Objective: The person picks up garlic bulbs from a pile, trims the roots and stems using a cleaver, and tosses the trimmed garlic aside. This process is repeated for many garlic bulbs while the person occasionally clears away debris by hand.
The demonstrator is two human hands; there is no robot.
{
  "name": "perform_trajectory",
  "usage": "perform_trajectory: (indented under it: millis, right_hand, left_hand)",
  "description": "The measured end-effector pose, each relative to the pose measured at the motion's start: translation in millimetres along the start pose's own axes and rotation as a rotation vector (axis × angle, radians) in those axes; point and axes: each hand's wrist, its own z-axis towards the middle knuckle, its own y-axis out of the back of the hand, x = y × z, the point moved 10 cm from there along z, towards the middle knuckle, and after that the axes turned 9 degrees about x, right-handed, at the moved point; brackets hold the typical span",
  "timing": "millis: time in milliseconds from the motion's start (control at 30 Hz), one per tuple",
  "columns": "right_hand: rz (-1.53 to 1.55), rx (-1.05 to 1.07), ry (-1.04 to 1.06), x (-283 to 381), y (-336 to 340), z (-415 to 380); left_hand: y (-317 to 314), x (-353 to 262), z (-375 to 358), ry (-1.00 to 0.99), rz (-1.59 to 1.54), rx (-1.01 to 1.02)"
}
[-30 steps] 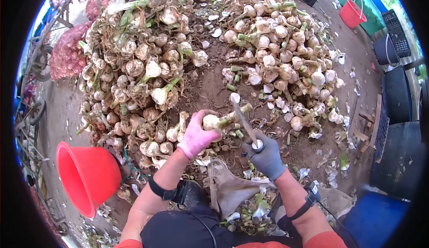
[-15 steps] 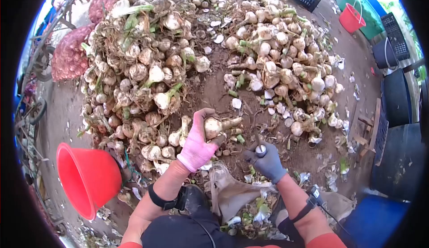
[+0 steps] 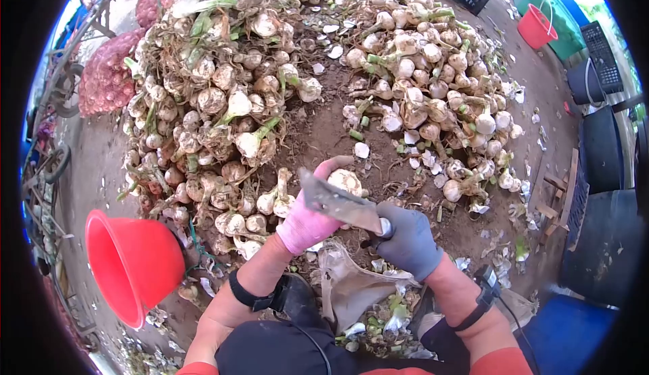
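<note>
My left hand (image 3: 307,223), in a pink glove, is wrapped round a pale garlic bulb (image 3: 347,181). My right hand (image 3: 410,241), in a grey glove, grips a knife by its handle. The broad, stained knife blade (image 3: 341,202) points left and crosses in front of my left hand, hiding part of the palm and the bulb's lower side. Behind both hands lie a tall heap of garlic with roots and stalks (image 3: 216,98) on the left and a lower garlic heap (image 3: 433,91) on the right.
A red bucket (image 3: 152,263) lies tilted at the left. Filled net bags (image 3: 108,74) stand behind it. Below my hands is a pale cloth (image 3: 345,287) among trimmings. A small wooden stool (image 3: 558,199), dark tubs (image 3: 598,240) and a blue container (image 3: 571,331) line the right side.
My right hand has turned, bringing the blade up and left across my left hand. The garlic bulb has rotated in my left hand; its stalk no longer points right.
</note>
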Motion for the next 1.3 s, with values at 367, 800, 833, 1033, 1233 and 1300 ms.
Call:
perform_trajectory:
  millis: [367, 800, 833, 1033, 1233, 1300]
  right_hand:
    - [-0.172, 0.057, 0.134, -7.0, -24.2, 10.1]
    - [0.513, -0.154, -0.505, -172.4, -51.9, -33.9]
    - [0.52, -0.147, -0.487, -167.5, -51.6, -33.1]
    - [0.473, -0.155, -0.377, -150.4, -33.7, -24.5]
    - [0.357, -0.08, -0.314, -121.9, -20.9, -15.7]
    - [0.293, -0.012, -0.299, -105.4, -19.6, -13.3]
  left_hand:
    - [-11.5, 10.2, -10.9, -0.108, 0.007, 0.039]
    - [-14.8, -39.2, 44.6, -0.128, -0.598, 0.137]
    - [-17.2, -25.2, 45.3, -0.031, -0.238, 0.165]
    - [-18.4, 87.8, 16.4, 0.484, 1.336, 0.22]
    - [22.2, 106.4, 7.5, 0.465, 0.659, 0.042]
    - [13.8, 113.6, 4.5, 0.282, 0.12, 0.014]
